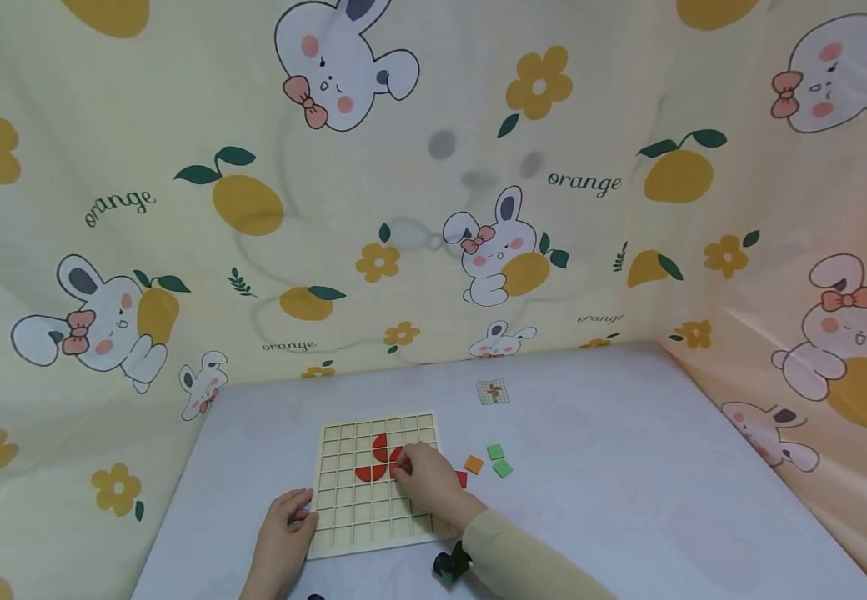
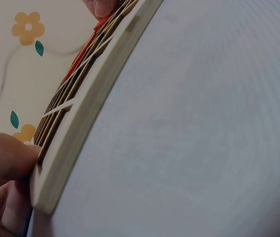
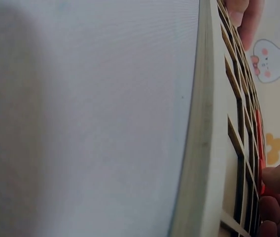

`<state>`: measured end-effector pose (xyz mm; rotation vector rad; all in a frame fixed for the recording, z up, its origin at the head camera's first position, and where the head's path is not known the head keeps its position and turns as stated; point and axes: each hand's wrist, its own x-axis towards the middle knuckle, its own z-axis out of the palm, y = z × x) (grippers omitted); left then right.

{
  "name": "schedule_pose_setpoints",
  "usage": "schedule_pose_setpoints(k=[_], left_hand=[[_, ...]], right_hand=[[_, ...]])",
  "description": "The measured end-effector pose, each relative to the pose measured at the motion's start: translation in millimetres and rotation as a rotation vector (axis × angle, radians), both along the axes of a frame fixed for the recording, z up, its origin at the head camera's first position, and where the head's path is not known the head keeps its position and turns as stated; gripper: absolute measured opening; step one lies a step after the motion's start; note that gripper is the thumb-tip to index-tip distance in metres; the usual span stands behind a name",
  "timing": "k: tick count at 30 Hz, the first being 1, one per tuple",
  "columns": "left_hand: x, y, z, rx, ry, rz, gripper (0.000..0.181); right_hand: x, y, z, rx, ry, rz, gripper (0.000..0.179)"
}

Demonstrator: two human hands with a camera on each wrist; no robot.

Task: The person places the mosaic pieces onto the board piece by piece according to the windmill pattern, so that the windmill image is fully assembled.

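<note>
A pale wooden grid board (image 1: 366,523) lies on the table, several red quarter-circle tiles (image 1: 371,473) set in its middle squares. At the board's left edge, near the front corner, my left hand (image 1: 283,529) holds the rim; its thumb and fingers (image 2: 7,157) show there in the left wrist view. My right hand (image 1: 428,482) is over the middle of the board. Its thumb and fingers pinch a red tile (image 3: 263,189) close against the grid, and most of that tile is hidden by the fingertips.
Right of the board lie an orange tile (image 1: 473,464), two green tiles (image 1: 495,452) and a red tile (image 1: 462,478) partly behind my right hand. A small pattern card (image 1: 493,392) lies farther back. A black object (image 1: 450,563) is beside my right wrist. Patterned curtains (image 1: 418,325) border the table.
</note>
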<state>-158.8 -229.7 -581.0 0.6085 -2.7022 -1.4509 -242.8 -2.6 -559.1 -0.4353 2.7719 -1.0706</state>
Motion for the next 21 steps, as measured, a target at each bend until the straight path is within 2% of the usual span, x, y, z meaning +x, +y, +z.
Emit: schedule_pose_setpoints(k=[12, 21], left_hand=[[-0.8, 0.7, -2.0, 0.011, -0.008, -0.003, 0.045], [0.3, 1.8, -2.0, -0.020, -0.005, -0.009, 0.045]], right_hand=[[2.6, 6.1, -2.8, 0.033, 0.032, 0.013, 0.009], [8.3, 21.6, 2.7, 0.020, 0.046, 0.072, 0.007]])
